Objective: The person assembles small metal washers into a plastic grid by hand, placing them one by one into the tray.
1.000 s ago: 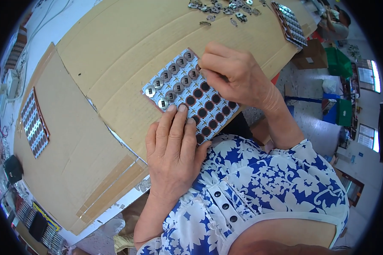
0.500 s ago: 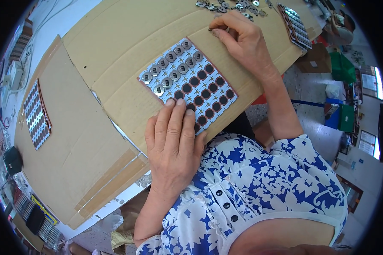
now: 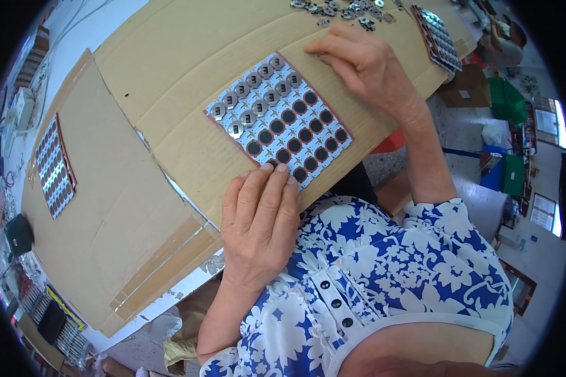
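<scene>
The near edge of a board [image 3: 274,112] is covered by the fingertips of the left hand [image 3: 261,232], whose fingers are laid flat and close together, with nothing gripped. The rest of the board is spread just beyond those fingers: black circles are seen nearest to them, and two rows of metal discs are set farther off. The right hand [image 3: 374,72] is held to the right of the board, its fingers curled and its thumb near the forefinger; whether anything is pinched there cannot be told. Loose discs [image 3: 358,9] are scattered just beyond the right fingers. A stack [image 3: 437,38] of similar boards is placed to their right, and another pile [image 3: 55,166] well to the left of the left fingers. The desk [image 3: 163,305] is covered with cardboard [image 3: 170,88] beneath both hands.
</scene>
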Available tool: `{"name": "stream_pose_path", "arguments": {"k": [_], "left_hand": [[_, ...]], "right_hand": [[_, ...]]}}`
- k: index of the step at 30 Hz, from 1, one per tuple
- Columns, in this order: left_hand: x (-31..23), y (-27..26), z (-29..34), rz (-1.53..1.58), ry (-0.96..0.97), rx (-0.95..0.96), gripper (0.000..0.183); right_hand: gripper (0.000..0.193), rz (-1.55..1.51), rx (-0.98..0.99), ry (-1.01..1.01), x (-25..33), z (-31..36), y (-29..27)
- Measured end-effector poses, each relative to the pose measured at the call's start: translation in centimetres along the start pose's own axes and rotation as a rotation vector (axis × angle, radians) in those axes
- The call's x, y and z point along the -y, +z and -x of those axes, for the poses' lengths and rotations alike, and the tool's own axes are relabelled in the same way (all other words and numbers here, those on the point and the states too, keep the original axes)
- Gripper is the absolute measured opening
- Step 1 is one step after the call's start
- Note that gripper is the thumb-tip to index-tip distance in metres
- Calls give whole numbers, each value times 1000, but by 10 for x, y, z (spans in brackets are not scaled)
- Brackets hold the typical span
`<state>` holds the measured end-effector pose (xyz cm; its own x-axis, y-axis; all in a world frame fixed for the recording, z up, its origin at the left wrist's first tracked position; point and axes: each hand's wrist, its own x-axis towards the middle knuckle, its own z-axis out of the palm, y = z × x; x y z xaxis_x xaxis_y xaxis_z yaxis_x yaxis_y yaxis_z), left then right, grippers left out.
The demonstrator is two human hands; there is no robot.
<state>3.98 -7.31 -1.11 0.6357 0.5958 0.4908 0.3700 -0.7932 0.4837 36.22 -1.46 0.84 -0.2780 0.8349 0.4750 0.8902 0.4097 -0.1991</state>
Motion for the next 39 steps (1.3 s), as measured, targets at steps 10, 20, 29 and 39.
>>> {"name": "stream_pose_path", "arguments": {"k": [10, 20, 29, 39], "left_hand": [[3, 8, 2, -49, 87, -29, 33], [4, 9, 3, 16, 73, -26, 33], [4, 7, -1, 69, 73, 2, 34], [2, 5, -2, 119, 68, 27, 32]], "right_hand": [[13, -978, 187, 645, 110, 2, 11], [7, -563, 64, 238, 125, 3, 36], [13, -481, 20, 297, 130, 6, 34], [15, -457, 28, 146, 123, 6, 29]]}}
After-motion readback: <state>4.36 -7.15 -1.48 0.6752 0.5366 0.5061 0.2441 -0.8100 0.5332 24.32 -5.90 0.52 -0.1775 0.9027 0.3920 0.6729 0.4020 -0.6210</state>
